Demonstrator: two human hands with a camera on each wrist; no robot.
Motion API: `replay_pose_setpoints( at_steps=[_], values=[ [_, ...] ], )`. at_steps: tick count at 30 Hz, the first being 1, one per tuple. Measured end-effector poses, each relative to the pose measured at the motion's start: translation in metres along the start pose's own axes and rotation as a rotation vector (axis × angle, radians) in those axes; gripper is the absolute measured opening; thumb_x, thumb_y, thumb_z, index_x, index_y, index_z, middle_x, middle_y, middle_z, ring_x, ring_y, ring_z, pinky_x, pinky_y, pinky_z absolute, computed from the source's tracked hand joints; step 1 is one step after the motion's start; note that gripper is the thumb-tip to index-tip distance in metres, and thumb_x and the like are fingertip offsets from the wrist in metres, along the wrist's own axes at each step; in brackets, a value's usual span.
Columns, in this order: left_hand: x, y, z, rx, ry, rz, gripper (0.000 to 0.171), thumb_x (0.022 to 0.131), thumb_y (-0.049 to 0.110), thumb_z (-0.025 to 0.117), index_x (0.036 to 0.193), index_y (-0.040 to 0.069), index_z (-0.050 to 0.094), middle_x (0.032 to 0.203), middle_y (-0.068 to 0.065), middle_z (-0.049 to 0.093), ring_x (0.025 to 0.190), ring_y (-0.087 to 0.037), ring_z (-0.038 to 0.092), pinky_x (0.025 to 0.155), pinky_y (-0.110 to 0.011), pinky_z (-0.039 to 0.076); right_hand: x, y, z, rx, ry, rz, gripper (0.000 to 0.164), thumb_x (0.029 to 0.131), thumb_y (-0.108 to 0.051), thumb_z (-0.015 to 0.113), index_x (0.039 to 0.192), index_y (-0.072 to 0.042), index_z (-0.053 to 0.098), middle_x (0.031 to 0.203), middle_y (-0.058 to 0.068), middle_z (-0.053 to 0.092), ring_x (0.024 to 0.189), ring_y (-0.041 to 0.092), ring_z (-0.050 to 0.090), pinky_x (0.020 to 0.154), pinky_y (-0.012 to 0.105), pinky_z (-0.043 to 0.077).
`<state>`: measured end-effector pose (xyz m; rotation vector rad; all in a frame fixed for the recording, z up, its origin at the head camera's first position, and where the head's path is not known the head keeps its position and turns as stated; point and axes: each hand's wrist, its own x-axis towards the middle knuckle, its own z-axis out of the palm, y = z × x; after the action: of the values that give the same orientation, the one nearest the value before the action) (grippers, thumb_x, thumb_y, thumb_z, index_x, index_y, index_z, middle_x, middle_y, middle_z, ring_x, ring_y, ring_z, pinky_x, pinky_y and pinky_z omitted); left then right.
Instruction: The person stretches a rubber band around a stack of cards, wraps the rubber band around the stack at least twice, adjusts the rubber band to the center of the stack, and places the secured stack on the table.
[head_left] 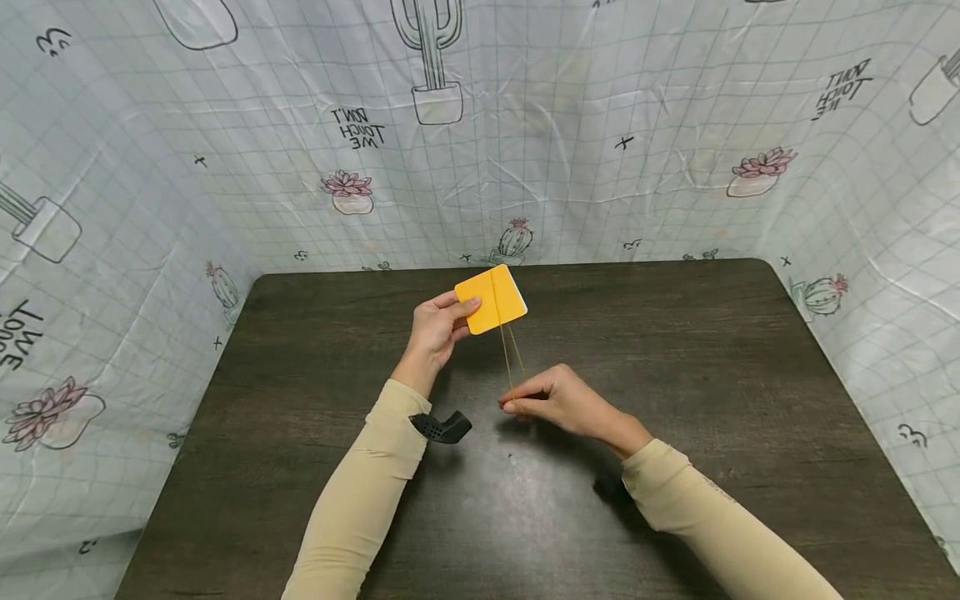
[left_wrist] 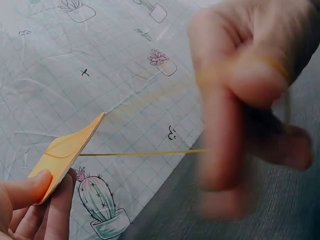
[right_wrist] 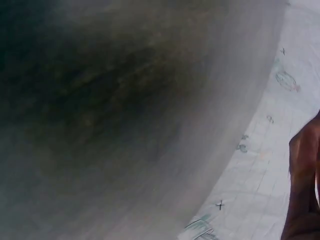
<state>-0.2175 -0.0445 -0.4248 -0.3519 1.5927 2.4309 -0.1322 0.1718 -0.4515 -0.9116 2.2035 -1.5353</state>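
My left hand grips a thin yellow notebook by its left side, thumb on the yellow cover. A thin yellow rubber band runs across the cover and stretches off the lower edge as two strands. My right hand pinches the far end of the band, lower and to the right, above the table. In the left wrist view the notebook looks bent, and the right hand is blurred. Only part of the right hand shows in the right wrist view.
Both hands work over a dark wood-grain table. A white curtain printed with cacti and grid lines hangs around its back and sides. A black device sits on the left wrist.
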Motion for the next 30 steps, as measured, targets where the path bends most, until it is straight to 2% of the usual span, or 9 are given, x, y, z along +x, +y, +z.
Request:
replay_pose_setpoints(
  at_steps=[3, 6, 9, 13, 15, 19, 23, 25, 30],
  values=[
    [0.001, -0.002, 0.0, -0.007, 0.001, -0.004, 0.032, 0.089, -0.004, 0.074, 0.12, -0.01, 0.067, 0.093, -0.011, 0.071, 0.076, -0.018, 0.074, 0.064, -0.03, 0.061, 0.002, 0.0, 0.005, -0.159, 0.035, -0.181, 0.024, 0.095, -0.012, 0.071, 0.117, -0.005, 0.076, 0.118, 0.007, 0.072, 0.105, 0.017, 0.07, 0.084, 0.028, 0.058],
    [0.001, -0.004, 0.001, -0.012, -0.001, -0.011, 0.032, 0.089, -0.004, 0.073, 0.12, -0.01, 0.067, 0.09, -0.009, 0.071, 0.075, -0.018, 0.074, 0.064, -0.029, 0.061, 0.005, -0.002, 0.009, -0.287, 0.062, -0.313, 0.032, 0.099, -0.016, 0.065, 0.13, -0.008, 0.069, 0.137, 0.009, 0.061, 0.124, 0.017, 0.06, 0.096, 0.033, 0.053],
    [0.002, -0.007, 0.001, -0.019, -0.007, -0.015, 0.031, 0.09, -0.003, 0.073, 0.12, -0.009, 0.067, 0.089, -0.008, 0.072, 0.075, -0.018, 0.074, 0.065, -0.03, 0.061, 0.007, -0.005, 0.013, -0.421, 0.063, -0.358, 0.042, 0.106, -0.029, 0.051, 0.144, -0.012, 0.057, 0.151, 0.007, 0.049, 0.126, 0.017, 0.058, 0.097, 0.034, 0.052],
    [0.003, -0.008, 0.002, -0.018, -0.015, -0.008, 0.03, 0.089, -0.003, 0.074, 0.118, -0.008, 0.069, 0.09, -0.009, 0.073, 0.077, -0.019, 0.074, 0.066, -0.031, 0.061, 0.01, -0.011, 0.015, -0.553, 0.027, -0.334, 0.055, 0.109, -0.045, 0.03, 0.159, -0.021, 0.032, 0.165, 0.002, 0.024, 0.105, 0.013, 0.061, 0.082, 0.03, 0.053],
    [0.003, -0.009, 0.003, -0.02, -0.016, -0.007, 0.029, 0.089, -0.003, 0.074, 0.117, -0.008, 0.069, 0.091, -0.01, 0.073, 0.077, -0.02, 0.074, 0.065, -0.031, 0.061, 0.012, -0.013, 0.015, -0.585, 0.021, -0.326, 0.059, 0.109, -0.048, 0.025, 0.162, -0.023, 0.022, 0.168, 0.004, 0.013, 0.101, 0.014, 0.059, 0.077, 0.03, 0.052],
    [0.004, -0.01, 0.003, -0.028, -0.002, -0.003, 0.028, 0.088, -0.003, 0.075, 0.115, -0.008, 0.07, 0.092, -0.011, 0.073, 0.078, -0.02, 0.075, 0.065, -0.03, 0.061, 0.015, -0.015, 0.016, -0.57, 0.048, -0.283, 0.066, 0.106, -0.054, 0.021, 0.163, -0.024, 0.005, 0.169, 0.008, -0.006, 0.11, 0.02, 0.059, 0.079, 0.035, 0.054],
    [0.004, -0.011, 0.003, -0.03, 0.02, 0.011, 0.028, 0.088, -0.004, 0.075, 0.116, -0.009, 0.07, 0.092, -0.012, 0.073, 0.077, -0.019, 0.075, 0.065, -0.029, 0.061, 0.018, -0.013, 0.021, -0.437, 0.108, -0.216, 0.076, 0.102, -0.06, 0.021, 0.162, -0.025, -0.009, 0.165, 0.011, -0.023, 0.121, 0.026, 0.058, 0.08, 0.034, 0.055],
    [0.005, -0.011, 0.003, -0.031, 0.028, 0.016, 0.03, 0.088, -0.004, 0.075, 0.117, -0.008, 0.07, 0.094, -0.014, 0.073, 0.077, -0.02, 0.075, 0.066, -0.03, 0.06, 0.02, -0.012, 0.024, -0.371, 0.145, -0.199, 0.079, 0.101, -0.062, 0.022, 0.161, -0.024, -0.012, 0.163, 0.012, -0.027, 0.131, 0.03, 0.052, 0.081, 0.033, 0.055],
    [0.004, -0.011, 0.005, -0.035, 0.049, 0.041, 0.031, 0.087, -0.003, 0.076, 0.118, -0.008, 0.07, 0.098, -0.015, 0.073, 0.078, -0.021, 0.075, 0.066, -0.03, 0.06, 0.024, -0.012, 0.028, -0.238, 0.264, -0.172, 0.085, 0.102, -0.063, 0.026, 0.16, -0.018, -0.016, 0.163, 0.008, -0.029, 0.128, 0.033, 0.055, 0.086, 0.036, 0.056]
  ],
)
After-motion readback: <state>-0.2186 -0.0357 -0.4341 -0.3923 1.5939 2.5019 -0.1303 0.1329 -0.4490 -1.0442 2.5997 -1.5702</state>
